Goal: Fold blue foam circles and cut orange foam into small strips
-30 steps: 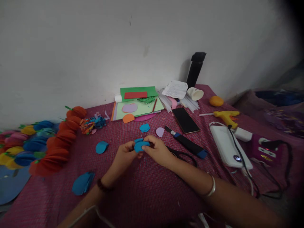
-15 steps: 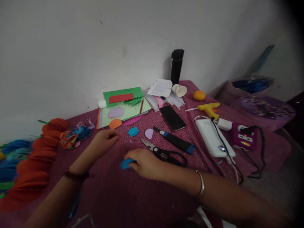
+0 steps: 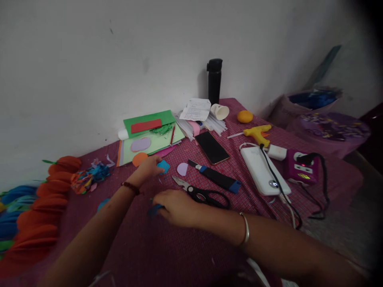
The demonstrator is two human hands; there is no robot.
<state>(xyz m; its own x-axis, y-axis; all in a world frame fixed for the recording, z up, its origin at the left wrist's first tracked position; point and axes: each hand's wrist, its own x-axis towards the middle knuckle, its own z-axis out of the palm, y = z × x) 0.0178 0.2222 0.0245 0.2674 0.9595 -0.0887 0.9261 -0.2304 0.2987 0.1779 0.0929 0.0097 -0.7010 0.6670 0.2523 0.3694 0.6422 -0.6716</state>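
Left hand (image 3: 148, 168) has just moved to the far blue cutout (image 3: 164, 166), can't tell if gripping; right hand (image 3: 177, 208) still pinches a blurred blue paper piece (image 3: 154, 209), nearer, left of scissors (image 3: 194, 192). Both hands now at blue pieces.

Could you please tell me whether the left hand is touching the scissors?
Apart: the head view shows a strip of tablecloth between the left hand and the scissors.
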